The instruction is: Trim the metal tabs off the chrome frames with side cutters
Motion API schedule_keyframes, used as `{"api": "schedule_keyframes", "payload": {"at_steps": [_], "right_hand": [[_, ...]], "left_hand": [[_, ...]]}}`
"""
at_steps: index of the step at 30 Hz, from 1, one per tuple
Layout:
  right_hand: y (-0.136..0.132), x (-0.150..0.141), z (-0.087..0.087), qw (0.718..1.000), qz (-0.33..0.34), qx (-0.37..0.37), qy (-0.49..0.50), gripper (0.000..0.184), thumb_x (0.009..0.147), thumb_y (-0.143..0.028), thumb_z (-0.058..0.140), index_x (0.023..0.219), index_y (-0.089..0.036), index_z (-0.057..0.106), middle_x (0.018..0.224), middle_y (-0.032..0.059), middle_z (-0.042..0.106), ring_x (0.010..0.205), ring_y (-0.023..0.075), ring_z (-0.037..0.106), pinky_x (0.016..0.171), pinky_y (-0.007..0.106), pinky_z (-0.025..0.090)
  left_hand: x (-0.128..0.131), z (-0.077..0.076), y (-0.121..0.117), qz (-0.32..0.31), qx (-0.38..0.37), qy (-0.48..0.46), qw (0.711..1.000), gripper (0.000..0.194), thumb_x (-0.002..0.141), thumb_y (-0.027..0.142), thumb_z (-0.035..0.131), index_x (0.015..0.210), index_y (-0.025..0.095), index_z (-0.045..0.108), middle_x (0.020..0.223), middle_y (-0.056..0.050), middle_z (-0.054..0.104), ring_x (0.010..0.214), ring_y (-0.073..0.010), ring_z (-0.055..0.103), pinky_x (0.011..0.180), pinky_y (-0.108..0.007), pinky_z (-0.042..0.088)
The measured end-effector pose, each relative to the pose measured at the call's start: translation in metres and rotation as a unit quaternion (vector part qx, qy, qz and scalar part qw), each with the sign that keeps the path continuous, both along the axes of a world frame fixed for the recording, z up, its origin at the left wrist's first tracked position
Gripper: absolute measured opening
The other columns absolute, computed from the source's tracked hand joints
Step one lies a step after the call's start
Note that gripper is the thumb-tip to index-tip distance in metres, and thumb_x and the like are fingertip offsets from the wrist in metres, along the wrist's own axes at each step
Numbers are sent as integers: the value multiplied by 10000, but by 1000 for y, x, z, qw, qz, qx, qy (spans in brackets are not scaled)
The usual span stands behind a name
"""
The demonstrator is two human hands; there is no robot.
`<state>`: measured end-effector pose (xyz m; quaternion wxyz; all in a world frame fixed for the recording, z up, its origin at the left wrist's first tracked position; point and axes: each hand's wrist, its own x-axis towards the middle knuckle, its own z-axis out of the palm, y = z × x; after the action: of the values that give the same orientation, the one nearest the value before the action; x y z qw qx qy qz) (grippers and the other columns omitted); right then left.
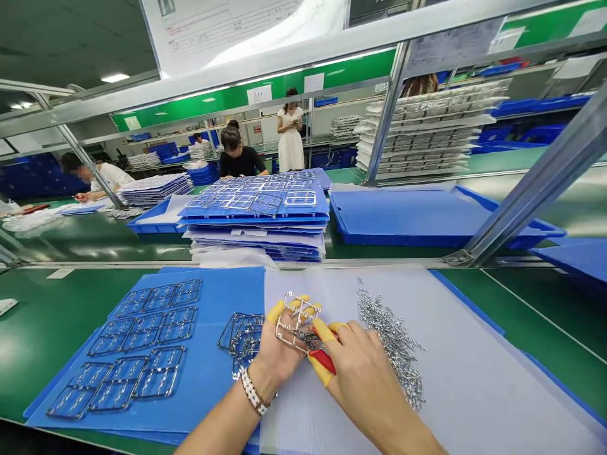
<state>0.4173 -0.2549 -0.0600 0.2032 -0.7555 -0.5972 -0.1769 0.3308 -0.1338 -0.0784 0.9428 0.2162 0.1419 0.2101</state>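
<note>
My left hand [279, 344], with yellow finger covers, holds a shiny metallic sprue frame [286, 327] with small parts inside it. My right hand [355, 363] grips a pair of nippers [323, 361] with red handles, also in yellow-covered fingers. The nippers' jaws meet the frame's lower right part; whether they bite into it I cannot tell. To the right, a heap of tiny silvery parts [391, 335] lies on a white sheet [459, 373]. Left of my wrist, a tangle of emptier-looking frames [244, 338] rests on a blue sheet [213, 404].
Rows of sprue frames [142, 328] lie on the blue sheet at left. Behind stand a stack of blue sheets [256, 218] topped with frames and a blue tray [408, 215]. A metal post [540, 170] slants at right. Several people are in the background.
</note>
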Motion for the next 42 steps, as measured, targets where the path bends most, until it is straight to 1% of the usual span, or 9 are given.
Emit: {"api": "schedule_keyframes", "payload": {"at_steps": [7, 11, 17, 26, 29, 33, 36, 40, 42], "right_hand": [[17, -6, -4, 1000, 0, -29, -12, 387, 756, -285, 640, 1127, -201, 567, 813, 40, 609, 774, 215, 514, 649, 332, 281], [20, -6, -4, 999, 2, -34, -14, 376, 763, -299, 633, 1119, -203, 563, 832, 42, 614, 776, 216, 515, 651, 335, 280], [19, -6, -1, 999, 3, -38, -8, 384, 748, -321, 657, 1104, -208, 567, 819, 33, 612, 772, 215, 514, 650, 334, 283], [21, -5, -1, 998, -12, -66, -7, 401, 730, -326, 673, 1101, -205, 580, 819, 33, 631, 777, 230, 538, 650, 351, 297], [22, -8, 1, 997, -16, -74, -24, 325, 744, -323, 660, 1037, -200, 592, 795, 36, 625, 756, 225, 541, 635, 349, 299], [21, -10, 4, 994, -25, -96, -43, 224, 746, -223, 643, 964, -199, 599, 768, 36, 618, 721, 216, 541, 632, 349, 299], [18, -6, 5, 994, -25, -98, -45, 276, 735, -207, 651, 1006, -197, 600, 771, 37, 626, 725, 214, 539, 643, 347, 291], [17, 7, 7, 994, -45, -91, -29, 315, 762, -315, 645, 1055, -209, 599, 811, 47, 637, 776, 226, 536, 663, 351, 279], [18, 12, 10, 993, -58, -100, -25, 300, 776, -305, 627, 1057, -201, 603, 825, 50, 639, 789, 229, 534, 658, 350, 270]], "left_hand": [[-1, -8, 0, 34, 42, 23, 998, 407, 815, 432, 505, 1030, 116, 648, 1067, -130, 656, 1023, -279, 585, 946, -408, 388], [0, -11, 1, 58, 67, 37, 995, 396, 803, 414, 536, 1037, 116, 650, 1057, -125, 660, 1032, -280, 583, 960, -413, 380], [-1, -13, 3, 50, 62, 23, 997, 385, 829, 420, 492, 1026, 128, 648, 1052, -118, 661, 1025, -272, 587, 950, -409, 389], [1, -15, 0, 62, 84, 57, 993, 377, 801, 407, 548, 1036, 129, 649, 1051, -109, 660, 1010, -260, 590, 934, -383, 398], [1, -16, 1, 64, 89, 64, 992, 354, 790, 404, 561, 1006, 139, 657, 1032, -99, 665, 1004, -256, 591, 932, -379, 397], [0, -16, 2, 64, 98, 62, 991, 325, 771, 371, 585, 990, 143, 659, 1028, -96, 664, 1005, -255, 587, 925, -372, 398], [-1, -15, 1, 53, 91, 54, 993, 358, 792, 402, 561, 1020, 141, 654, 1034, -101, 659, 969, -245, 595, 898, -364, 409], [-2, -14, 0, 14, 48, 43, 998, 399, 835, 457, 494, 1090, 180, 627, 1041, -85, 647, 773, -182, 609, 796, -355, 447], [-2, -15, 0, -3, 28, 36, 999, 396, 844, 464, 480, 1103, 197, 618, 1053, -75, 639, 717, -158, 598, 766, -351, 456]]}}
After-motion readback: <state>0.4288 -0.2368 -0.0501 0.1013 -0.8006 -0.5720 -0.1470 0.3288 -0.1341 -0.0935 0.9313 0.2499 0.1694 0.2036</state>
